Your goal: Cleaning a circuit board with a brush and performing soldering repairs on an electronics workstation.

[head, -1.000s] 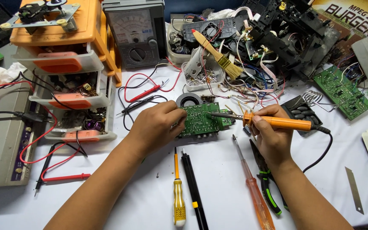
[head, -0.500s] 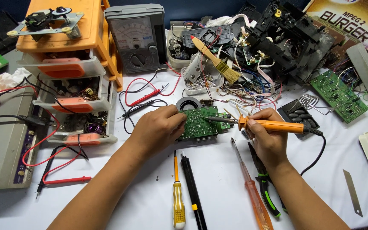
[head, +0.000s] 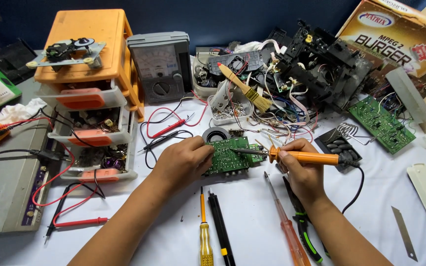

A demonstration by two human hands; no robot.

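Soldering iron [head: 301, 157] still gripped by right hand [head: 299, 170], left hand [head: 183, 162] unmoved, clamping board [head: 230, 157]

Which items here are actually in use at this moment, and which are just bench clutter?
In use:
- green circuit board, steadied by the left hand
- orange soldering iron, held in the right hand, tip on the board

Lying about:
- yellow screwdriver
- orange screwdriver
- green-handled pliers
- analogue meter
- brush
- second green board
- cutter blade
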